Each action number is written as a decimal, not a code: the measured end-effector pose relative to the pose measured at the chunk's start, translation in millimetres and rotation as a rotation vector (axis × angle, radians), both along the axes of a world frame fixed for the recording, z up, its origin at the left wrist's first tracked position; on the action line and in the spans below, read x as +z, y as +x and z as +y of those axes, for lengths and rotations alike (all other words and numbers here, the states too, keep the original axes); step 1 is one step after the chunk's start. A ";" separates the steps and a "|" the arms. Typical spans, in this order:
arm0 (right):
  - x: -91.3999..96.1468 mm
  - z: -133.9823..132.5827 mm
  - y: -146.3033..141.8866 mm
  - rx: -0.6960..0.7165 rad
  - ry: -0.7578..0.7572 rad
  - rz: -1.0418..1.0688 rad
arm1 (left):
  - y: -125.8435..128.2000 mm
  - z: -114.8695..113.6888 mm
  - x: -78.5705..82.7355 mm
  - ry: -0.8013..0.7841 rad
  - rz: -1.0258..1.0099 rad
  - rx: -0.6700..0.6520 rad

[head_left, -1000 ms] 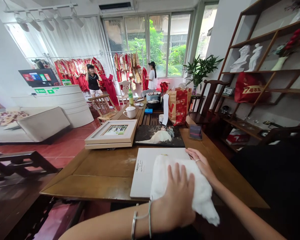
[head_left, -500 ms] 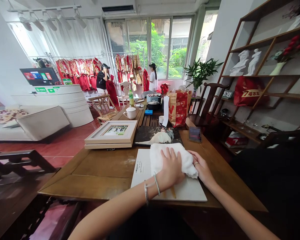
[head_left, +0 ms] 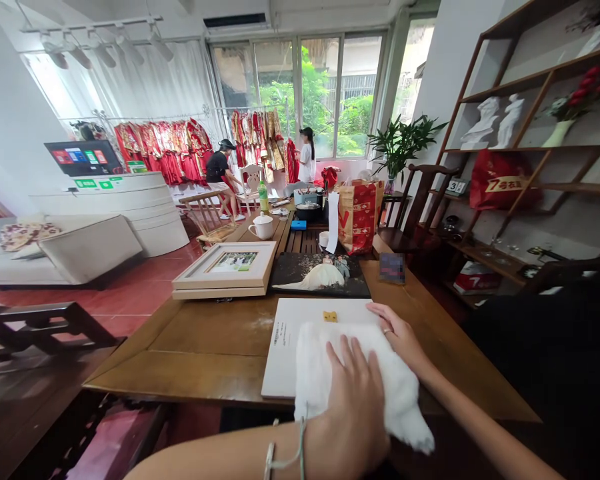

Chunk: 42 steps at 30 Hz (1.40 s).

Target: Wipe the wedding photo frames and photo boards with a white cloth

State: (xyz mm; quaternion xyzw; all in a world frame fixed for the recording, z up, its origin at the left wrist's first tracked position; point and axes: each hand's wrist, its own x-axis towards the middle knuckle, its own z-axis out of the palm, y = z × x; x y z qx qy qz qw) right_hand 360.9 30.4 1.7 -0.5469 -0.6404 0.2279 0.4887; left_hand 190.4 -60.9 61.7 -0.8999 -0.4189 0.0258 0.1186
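A white, fluffy cloth (head_left: pixel 313 360) lies on the near part of a white panel (head_left: pixel 290 347) and hangs past its near edge. My left hand (head_left: pixel 357 393) is flat on top of the cloth, its fingers stretched and slightly spread. At the panel's far right corner, my right hand (head_left: pixel 397 333) holds the edge, fingers reaching along the top side. The panel has small print at its left and a small gold-coloured metal fitting (head_left: pixel 330 317) near its far edge. The right part of the panel is hidden by cloth and hands.
Beyond the panel lie a dark wedding picture (head_left: pixel 280 270) and a pale wooden photo frame (head_left: pixel 220 297). Farther along the wooden table (head_left: pixel 190 347) stand a lidded white mug (head_left: pixel 263 228), a green bottle (head_left: pixel 263 199) and a red-brown paper bag (head_left: pixel 357 217). Two people are near clothes racks.
My left hand and the cloth have slid toward me, baring the gold fitting. My right hand has stayed at the panel's right edge. In the background, one person has bent down.
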 end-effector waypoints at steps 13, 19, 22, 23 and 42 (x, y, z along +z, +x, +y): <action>4.7 -4.5 -1.2 0.033 -0.032 -0.048 | 5.8 48.8 11.8 -0.147 -0.041 0.108; 2.0 -3.3 -1.9 -0.022 -0.087 -0.145 | -6.8 -18.2 7.3 -0.265 0.050 0.005; 2.7 -4.2 -1.8 -0.018 -0.079 -0.158 | -9.5 -12.3 11.5 -0.268 0.057 0.019; 2.9 -4.4 -1.4 -0.009 -0.068 -0.156 | -9.2 -3.7 12.3 -0.228 0.037 0.036; -5.3 -2.2 -0.7 -0.037 -0.019 -0.254 | -21.2 -12.0 -6.8 -0.267 -0.002 0.054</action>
